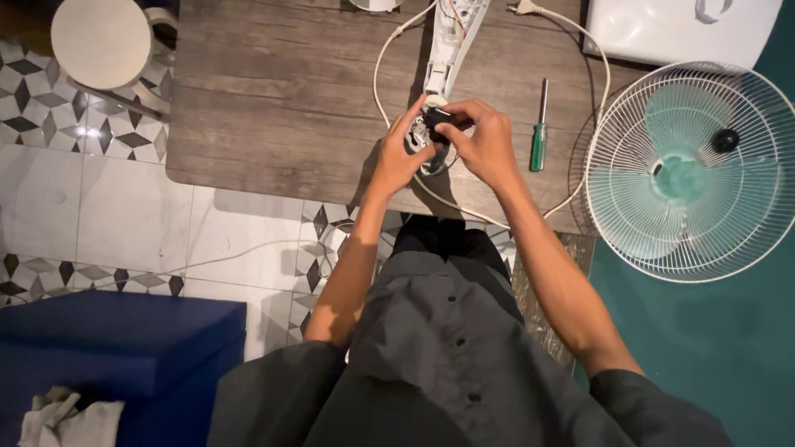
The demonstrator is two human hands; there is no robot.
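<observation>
Hands together near the front edge of the table (273, 91), both on one small black part (436, 122). Left hand (400, 153) curled in from the left, fingertips pinching the part's side; right hand (483, 142) closed over it from the right, thumb and forefinger gripping. Black part held just above the round end of the white fan stand (448, 37), lying lengthwise away across the table. White cord (383, 62) looped around the stand and hands, plug (522, 8) at the far edge. Green screwdriver (539, 136) flat on the wood just right of the right hand, untouched. Fan head (691, 170), white grille over pale green blades, lying face up at the right, overhanging the table's corner. Round white stool (99, 41) far left, blue box (116, 348) lower left.
</observation>
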